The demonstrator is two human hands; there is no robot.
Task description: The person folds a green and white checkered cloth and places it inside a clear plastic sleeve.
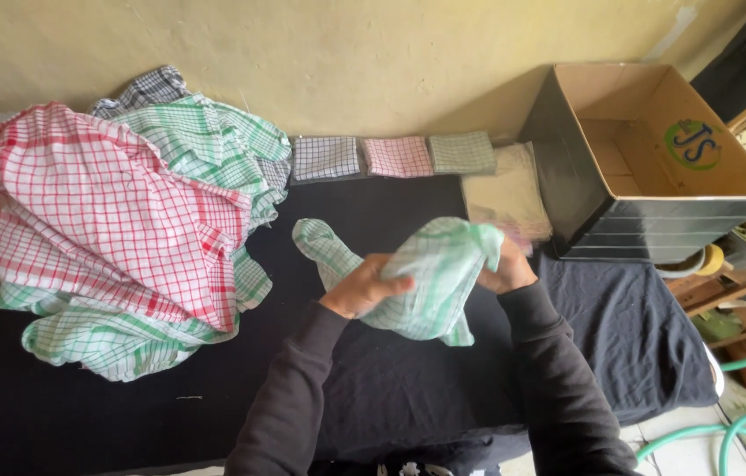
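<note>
We see first the desk [126, 414], covered in a dark cloth and set against a yellowish wall. The biggest thing on it is the heap of checked cloths [117, 229] at the left: a red-and-white one lies on top, green-and-white ones spread beneath and behind it, and a grey one shows at the back by the wall.

At the right, an open cardboard box [655, 159] with dark outer sides sits on the desk's far corner, tilted a little toward us. Just beside its left wall lies a beige stack of cloth [507, 198].

In the middle, above the desk and in front of us, is the green-and-white checked cloth [439, 273], bunched up between both hands. Our left hand [364, 286] has its grip clamped on the cloth's left side, with a loose end sticking up past the fingers. Our right hand [505, 264] is mostly hidden behind the fabric, but its grip is closed on the cloth's right edge.

Smallest are three folded squares in a row along the wall: a grey checked square [326, 158], a pink checked square [399, 156] and a green checked square [462, 152], each touching the next.
</note>
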